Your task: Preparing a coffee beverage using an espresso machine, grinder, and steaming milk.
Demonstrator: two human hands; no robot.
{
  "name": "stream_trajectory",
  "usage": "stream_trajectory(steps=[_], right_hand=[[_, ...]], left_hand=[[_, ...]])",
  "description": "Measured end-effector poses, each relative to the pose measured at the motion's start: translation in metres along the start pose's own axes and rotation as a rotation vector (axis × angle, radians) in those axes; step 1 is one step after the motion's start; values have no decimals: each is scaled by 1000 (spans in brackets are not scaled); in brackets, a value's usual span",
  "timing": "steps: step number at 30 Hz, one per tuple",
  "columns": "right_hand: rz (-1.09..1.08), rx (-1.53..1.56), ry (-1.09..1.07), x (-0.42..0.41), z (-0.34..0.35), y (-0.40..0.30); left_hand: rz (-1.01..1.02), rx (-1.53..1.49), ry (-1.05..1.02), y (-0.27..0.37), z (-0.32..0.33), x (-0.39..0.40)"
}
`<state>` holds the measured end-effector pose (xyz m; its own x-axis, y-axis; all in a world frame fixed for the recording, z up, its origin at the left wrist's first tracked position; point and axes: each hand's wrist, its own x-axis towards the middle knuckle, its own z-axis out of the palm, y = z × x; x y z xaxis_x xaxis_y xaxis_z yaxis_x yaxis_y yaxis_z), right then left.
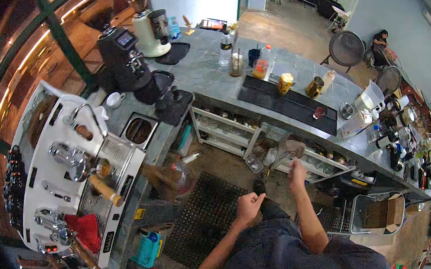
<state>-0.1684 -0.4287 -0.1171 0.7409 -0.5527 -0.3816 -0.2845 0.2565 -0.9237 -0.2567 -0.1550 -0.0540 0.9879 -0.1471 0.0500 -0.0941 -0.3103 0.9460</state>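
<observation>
My left hand (249, 207) is in front of my body with its fingers curled; nothing shows in it. To its right my right hand (297, 173) is raised, fingers bent, near a brownish cloth (293, 148) by the counter's front edge; whether it holds anything small is unclear. Past the hands, a black bar mat (258, 93) lies on the grey tiled counter (208, 69). A yellow can (285, 83) stands on or beside the mat, near a metal pitcher (314, 87). A plastic cup with orange contents (260, 69) stands behind the mat.
On the left stands a white espresso machine (40, 170) with wooden-handled portafilters and a red cloth (83, 232). Coffee grinders (121, 57) stand behind it. White shelves (225, 129) sit under the counter. A rubber mat (205, 215) covers some floor. A bin (352, 218) holds cardboard. A person sits far off.
</observation>
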Motion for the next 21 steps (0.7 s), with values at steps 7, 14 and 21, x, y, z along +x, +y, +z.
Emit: stream_trajectory(steps=[7, 14, 21], right_hand=[[-630, -430, 312, 133, -3, -121], [-813, -671, 103, 228, -14, -156], [-676, -477, -357, 167, 0, -201]], left_hand=[[44, 1, 17, 10, 86, 110], [-12, -82, 41, 40, 180, 242], [-94, -132, 75, 73, 214, 280]])
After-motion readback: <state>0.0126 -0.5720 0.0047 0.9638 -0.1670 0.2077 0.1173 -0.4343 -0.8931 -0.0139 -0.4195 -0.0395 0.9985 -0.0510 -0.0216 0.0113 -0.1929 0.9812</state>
